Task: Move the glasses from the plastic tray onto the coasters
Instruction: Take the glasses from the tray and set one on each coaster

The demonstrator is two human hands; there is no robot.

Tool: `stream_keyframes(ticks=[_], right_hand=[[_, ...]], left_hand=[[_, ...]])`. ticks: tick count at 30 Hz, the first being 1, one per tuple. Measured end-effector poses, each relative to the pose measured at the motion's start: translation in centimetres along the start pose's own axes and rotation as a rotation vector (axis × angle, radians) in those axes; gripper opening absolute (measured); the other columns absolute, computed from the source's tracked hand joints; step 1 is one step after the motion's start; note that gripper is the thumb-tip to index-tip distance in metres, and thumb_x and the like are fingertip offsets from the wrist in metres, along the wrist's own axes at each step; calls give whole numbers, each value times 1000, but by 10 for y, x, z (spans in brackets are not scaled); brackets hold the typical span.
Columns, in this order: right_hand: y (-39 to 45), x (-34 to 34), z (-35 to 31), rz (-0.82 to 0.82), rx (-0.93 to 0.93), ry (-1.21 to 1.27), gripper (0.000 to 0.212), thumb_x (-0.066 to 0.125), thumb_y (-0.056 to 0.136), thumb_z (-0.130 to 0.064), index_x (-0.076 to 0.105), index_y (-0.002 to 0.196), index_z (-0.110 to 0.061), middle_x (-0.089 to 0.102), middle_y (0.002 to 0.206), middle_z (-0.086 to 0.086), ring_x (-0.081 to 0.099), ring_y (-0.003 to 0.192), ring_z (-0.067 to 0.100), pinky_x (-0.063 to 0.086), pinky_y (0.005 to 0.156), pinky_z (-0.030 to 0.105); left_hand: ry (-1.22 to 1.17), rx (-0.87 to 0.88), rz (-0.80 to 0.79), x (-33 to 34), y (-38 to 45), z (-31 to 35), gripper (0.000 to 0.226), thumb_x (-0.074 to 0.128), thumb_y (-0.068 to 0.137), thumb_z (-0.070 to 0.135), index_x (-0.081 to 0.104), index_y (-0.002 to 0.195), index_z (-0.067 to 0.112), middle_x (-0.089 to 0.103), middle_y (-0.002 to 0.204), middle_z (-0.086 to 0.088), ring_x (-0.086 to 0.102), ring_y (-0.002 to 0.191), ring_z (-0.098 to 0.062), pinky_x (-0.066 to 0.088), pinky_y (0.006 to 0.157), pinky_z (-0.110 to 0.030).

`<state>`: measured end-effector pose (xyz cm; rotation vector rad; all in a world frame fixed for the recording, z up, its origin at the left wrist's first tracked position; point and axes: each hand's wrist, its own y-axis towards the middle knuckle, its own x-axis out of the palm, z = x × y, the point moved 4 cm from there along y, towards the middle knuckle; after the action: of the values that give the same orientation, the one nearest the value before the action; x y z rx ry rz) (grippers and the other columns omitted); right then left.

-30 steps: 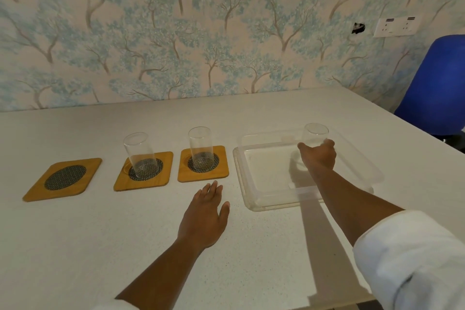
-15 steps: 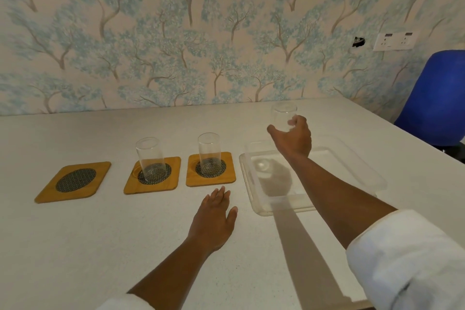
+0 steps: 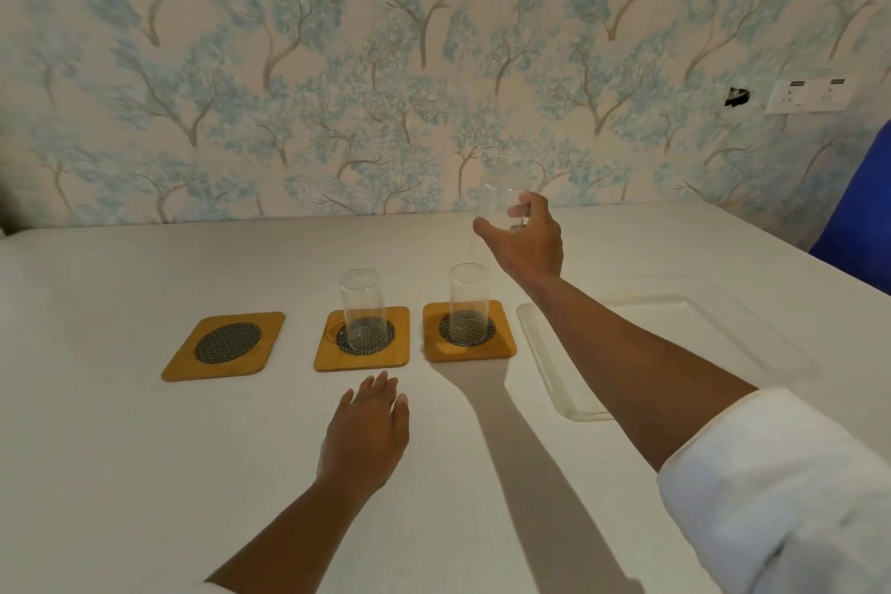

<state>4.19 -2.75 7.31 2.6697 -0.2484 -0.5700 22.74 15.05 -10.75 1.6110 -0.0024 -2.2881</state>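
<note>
My right hand (image 3: 528,241) grips a clear glass (image 3: 499,203) in the air, above and behind the right coaster (image 3: 501,342). That coaster carries an upright glass (image 3: 467,304). The middle coaster (image 3: 400,347) also carries an upright glass (image 3: 361,309). The left coaster (image 3: 224,345), wooden with a dark mesh disc, has nothing on it. The clear plastic tray (image 3: 554,367) lies to the right, partly under my forearm, with no glass visible in it. My left hand (image 3: 366,429) rests flat on the table in front of the coasters, fingers apart.
The white table (image 3: 120,473) runs back to a wallpapered wall. A blue chair (image 3: 863,227) stands at the table's far right corner. A wall socket plate (image 3: 807,97) sits on the wall at the right.
My right hand has lifted the glass out of the tray and carried it left and upward, past the tray's left edge. My left hand has stayed flat on the table.
</note>
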Motion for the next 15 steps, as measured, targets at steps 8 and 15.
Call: stream_keyframes(ticks=[8, 15], right_hand=[[-16, 52, -51, -101, -41, 53, 78, 74, 69, -55, 45, 133, -23, 57, 114, -10, 60, 106, 18, 51, 92, 44], [-36, 106, -92, -200, -73, 68, 79, 74, 68, -55, 44, 134, -23, 58, 115, -9, 60, 108, 18, 51, 92, 43]], left_hand=[[86, -66, 42, -31, -2, -63, 54, 25, 102, 42, 38, 147, 16, 35, 156, -3, 26, 145, -19, 17, 119, -37], [105, -136, 70, -56, 3, -115, 54, 26, 102, 41, 38, 148, 14, 30, 158, -5, 22, 147, -21, 17, 120, -37]])
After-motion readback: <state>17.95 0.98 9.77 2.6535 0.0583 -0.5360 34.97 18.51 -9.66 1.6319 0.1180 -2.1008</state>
